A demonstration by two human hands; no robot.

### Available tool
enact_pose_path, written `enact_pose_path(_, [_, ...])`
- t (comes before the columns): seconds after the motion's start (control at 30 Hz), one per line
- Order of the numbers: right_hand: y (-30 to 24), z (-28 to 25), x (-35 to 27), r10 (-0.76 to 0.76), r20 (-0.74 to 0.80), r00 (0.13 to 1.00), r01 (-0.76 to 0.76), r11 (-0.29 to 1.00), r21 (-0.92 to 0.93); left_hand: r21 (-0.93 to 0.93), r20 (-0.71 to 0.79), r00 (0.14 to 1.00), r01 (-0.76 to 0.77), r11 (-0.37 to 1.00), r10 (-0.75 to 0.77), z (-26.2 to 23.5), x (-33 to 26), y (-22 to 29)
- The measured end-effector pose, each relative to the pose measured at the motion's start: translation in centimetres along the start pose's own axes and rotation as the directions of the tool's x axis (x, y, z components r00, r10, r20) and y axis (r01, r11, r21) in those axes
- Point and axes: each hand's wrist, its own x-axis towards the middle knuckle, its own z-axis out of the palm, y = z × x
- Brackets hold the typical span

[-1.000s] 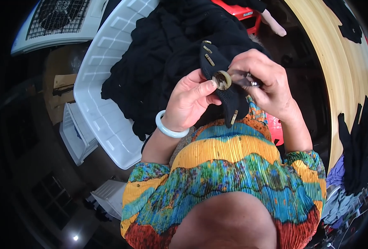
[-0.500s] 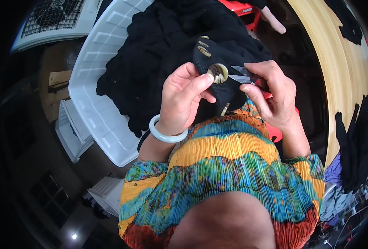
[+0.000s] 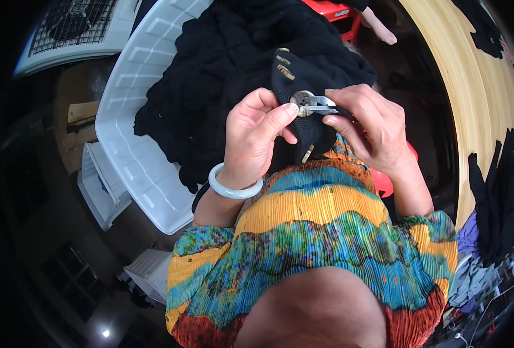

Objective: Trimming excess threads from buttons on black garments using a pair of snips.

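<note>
Between thumb and fingers, my left hand (image 3: 259, 130) pinches the edge of a black knit garment (image 3: 268, 35) at a large brown-and-cream button (image 3: 301, 98). My right hand (image 3: 373, 124) is closed on small thread snips (image 3: 321, 105), whose silver blades lie over the button's face, close together. The snips' handles are mostly hidden in my palm. More buttons stand edge-on along the same knit band: a striped one (image 3: 286, 72) above and another (image 3: 307, 153) below, near my lap. Whether a thread is between the blades is too small to tell.
The garment's bulk fills a white plastic bin (image 3: 118, 116) at left. A pale wooden table (image 3: 448, 69) curves along the right, with black garments (image 3: 498, 197) hanging at its edge. Beyond the bin are a red stool (image 3: 332, 10) and another person's foot (image 3: 379, 26).
My right hand has moved slightly left, bringing the snips from beside the button onto its face. Their blades, apart before, have come together. My left hand keeps its pinch.
</note>
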Motion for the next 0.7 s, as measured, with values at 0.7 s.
enact_pose_path(0.7, [-0.5,-0.7,-0.5,0.200,-0.036,0.979,-0.187,0.955,0.230,-0.191,0.128,0.984,0.149,0.970,-0.126,-0.4,1.0,-0.1])
